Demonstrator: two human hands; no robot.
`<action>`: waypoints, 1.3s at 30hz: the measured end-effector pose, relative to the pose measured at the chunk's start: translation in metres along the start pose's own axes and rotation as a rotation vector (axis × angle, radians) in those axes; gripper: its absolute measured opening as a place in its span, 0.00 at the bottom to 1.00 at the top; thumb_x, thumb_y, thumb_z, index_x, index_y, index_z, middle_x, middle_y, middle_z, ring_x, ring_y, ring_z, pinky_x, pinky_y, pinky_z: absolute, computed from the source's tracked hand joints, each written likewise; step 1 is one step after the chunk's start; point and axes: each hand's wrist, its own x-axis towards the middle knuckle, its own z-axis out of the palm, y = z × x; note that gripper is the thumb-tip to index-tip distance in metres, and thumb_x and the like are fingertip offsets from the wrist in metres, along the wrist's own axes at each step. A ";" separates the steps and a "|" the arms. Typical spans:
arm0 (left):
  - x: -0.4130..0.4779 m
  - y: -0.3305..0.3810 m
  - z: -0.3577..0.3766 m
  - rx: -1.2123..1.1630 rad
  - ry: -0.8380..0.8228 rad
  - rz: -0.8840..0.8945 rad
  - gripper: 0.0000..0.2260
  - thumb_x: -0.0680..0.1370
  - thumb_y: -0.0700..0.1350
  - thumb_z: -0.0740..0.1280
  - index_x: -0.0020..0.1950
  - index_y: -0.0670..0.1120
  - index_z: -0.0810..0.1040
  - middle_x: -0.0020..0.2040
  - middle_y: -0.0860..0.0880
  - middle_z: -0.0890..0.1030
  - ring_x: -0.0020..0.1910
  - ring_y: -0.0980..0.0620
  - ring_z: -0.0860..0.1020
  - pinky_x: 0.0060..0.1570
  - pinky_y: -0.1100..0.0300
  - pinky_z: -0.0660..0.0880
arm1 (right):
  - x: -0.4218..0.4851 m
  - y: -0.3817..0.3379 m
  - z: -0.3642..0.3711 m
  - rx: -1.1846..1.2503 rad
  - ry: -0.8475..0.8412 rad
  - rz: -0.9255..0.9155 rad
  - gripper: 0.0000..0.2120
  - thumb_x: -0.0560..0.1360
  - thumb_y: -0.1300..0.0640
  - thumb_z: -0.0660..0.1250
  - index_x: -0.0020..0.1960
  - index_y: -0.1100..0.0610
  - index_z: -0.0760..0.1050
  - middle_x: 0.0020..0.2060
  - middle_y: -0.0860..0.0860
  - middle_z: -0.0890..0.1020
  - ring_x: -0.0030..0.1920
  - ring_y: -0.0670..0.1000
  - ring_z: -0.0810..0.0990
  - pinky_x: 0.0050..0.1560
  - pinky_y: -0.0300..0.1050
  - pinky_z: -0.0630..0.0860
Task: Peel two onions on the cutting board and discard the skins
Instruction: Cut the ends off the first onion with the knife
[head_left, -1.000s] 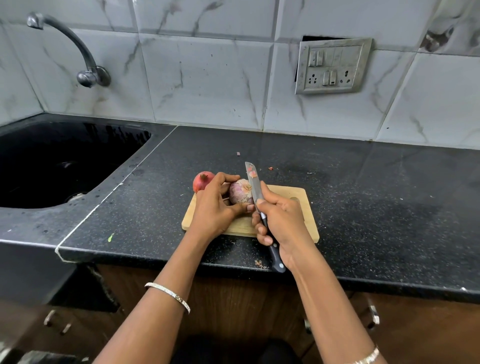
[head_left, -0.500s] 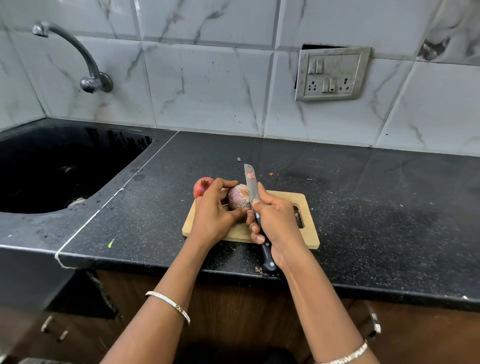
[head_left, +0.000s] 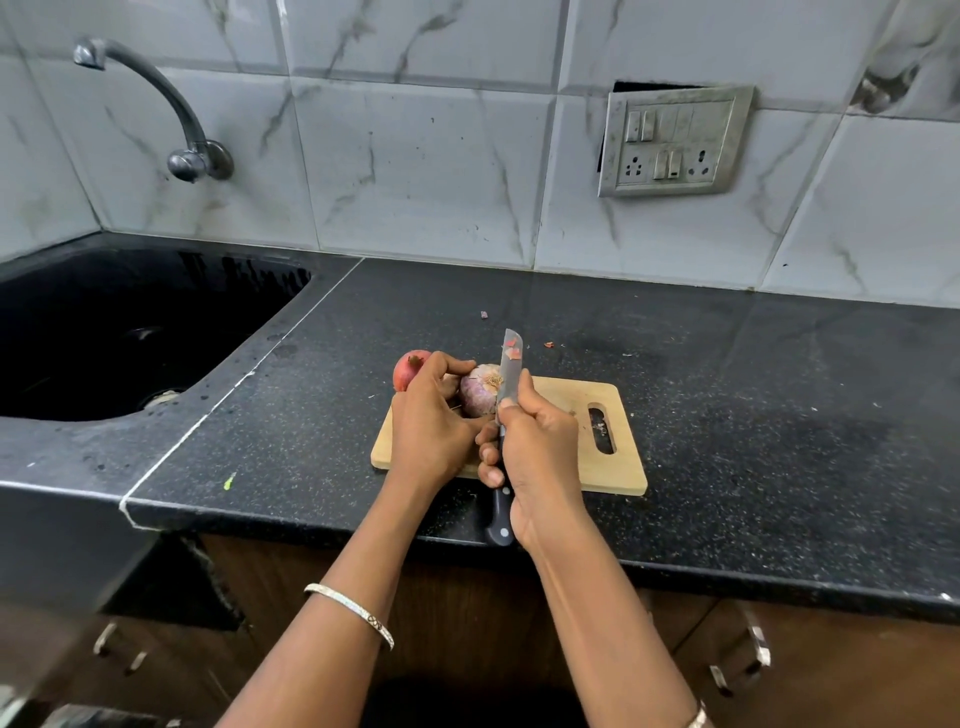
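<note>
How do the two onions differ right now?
The held onion looks pale purple and dull; the far onion is glossy deep red. The left hand grips the held onion with the knife blade against it, while the far onion sits behind that hand with no blade on it. Both are round.

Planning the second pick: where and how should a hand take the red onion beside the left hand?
Probably round its bulging middle, coming from above and the left. The red onion is round and smooth, so a wide wrap beats a pinch. Its right side is hidden behind the left hand, which holds the paler onion; the right hand holds the knife just beyond.
</note>
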 end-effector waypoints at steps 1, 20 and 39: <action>0.000 0.000 0.000 0.004 0.002 0.006 0.22 0.64 0.33 0.79 0.54 0.48 0.79 0.45 0.62 0.81 0.46 0.72 0.79 0.50 0.70 0.77 | -0.001 0.003 0.000 -0.013 0.005 -0.019 0.23 0.84 0.65 0.57 0.73 0.47 0.73 0.24 0.51 0.72 0.23 0.47 0.68 0.21 0.37 0.61; 0.003 -0.007 0.004 -0.099 -0.016 0.053 0.26 0.63 0.32 0.81 0.52 0.54 0.79 0.48 0.55 0.85 0.50 0.61 0.83 0.55 0.53 0.82 | 0.000 0.005 -0.011 -0.129 -0.023 -0.073 0.25 0.84 0.64 0.58 0.75 0.42 0.69 0.26 0.51 0.73 0.24 0.47 0.67 0.20 0.38 0.63; 0.005 -0.004 0.004 -0.038 0.007 0.037 0.21 0.66 0.38 0.82 0.55 0.47 0.80 0.44 0.57 0.83 0.44 0.67 0.82 0.48 0.70 0.78 | -0.006 0.003 -0.013 -0.073 -0.075 -0.039 0.23 0.84 0.64 0.58 0.75 0.44 0.71 0.26 0.51 0.73 0.24 0.46 0.67 0.20 0.36 0.62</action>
